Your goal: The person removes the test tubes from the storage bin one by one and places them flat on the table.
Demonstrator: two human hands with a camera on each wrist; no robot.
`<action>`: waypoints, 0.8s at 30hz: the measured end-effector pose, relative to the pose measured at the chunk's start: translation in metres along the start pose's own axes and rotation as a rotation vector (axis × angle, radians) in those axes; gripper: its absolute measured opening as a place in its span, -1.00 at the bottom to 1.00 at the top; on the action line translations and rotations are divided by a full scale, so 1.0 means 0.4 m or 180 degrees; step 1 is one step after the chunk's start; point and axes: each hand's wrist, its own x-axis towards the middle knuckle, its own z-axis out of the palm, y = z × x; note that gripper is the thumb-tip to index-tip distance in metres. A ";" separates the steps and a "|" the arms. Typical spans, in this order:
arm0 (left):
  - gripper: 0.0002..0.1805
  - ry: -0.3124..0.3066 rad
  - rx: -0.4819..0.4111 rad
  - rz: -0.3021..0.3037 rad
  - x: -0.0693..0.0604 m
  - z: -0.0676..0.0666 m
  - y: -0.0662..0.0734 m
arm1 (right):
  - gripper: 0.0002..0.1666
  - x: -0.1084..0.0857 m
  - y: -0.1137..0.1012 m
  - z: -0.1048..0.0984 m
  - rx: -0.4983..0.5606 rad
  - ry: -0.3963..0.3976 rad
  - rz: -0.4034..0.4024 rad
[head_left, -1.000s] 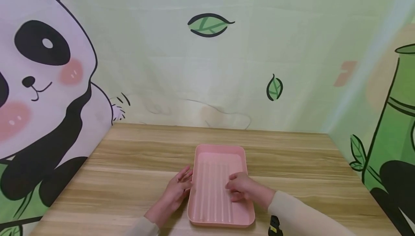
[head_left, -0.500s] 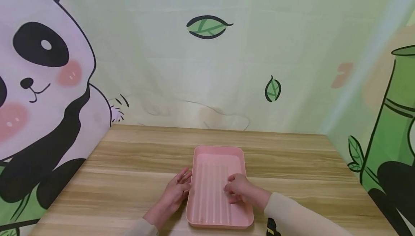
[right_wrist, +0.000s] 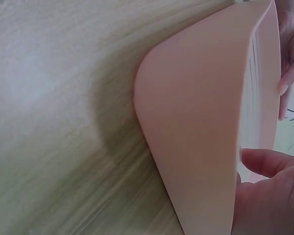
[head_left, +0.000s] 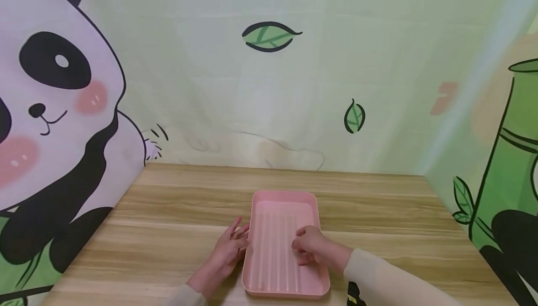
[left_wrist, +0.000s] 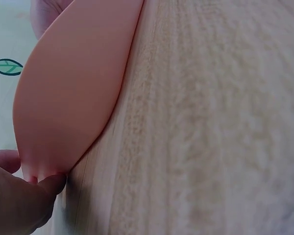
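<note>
A pink rectangular tray [head_left: 308, 278] lies lengthwise on the table, with several pale parallel ridges [head_left: 275, 254] along its left and middle part. Against its left wall rests my left hand [head_left: 227, 252], fingers spread; in the left wrist view its fingertips [left_wrist: 54, 182] touch the tray's outer wall [left_wrist: 71, 88]. My right hand [head_left: 315, 245] reaches over the right wall into the tray, fingers loosely bent beside the rightmost ridge. The right wrist view shows its thumb [right_wrist: 267, 161] apart from a finger, behind the tray wall [right_wrist: 196, 107]; nothing held is visible.
The wooden table [head_left: 189, 194] has a cloth backdrop [head_left: 201, 63] behind it, printed with a panda, leaves and bamboo. A black object with a yellow mark [head_left: 354, 294] is at the right forearm near the front edge.
The fingers of my left hand have spread a little more beside the tray. My right hand and the tray stay almost where they were; the head view has shifted slightly.
</note>
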 end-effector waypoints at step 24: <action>-0.08 0.0051 0.0073 0.0001 -0.004 -0.001 0.006 | -0.39 0.007 0.013 -0.018 0.0476 -0.0196 -0.0101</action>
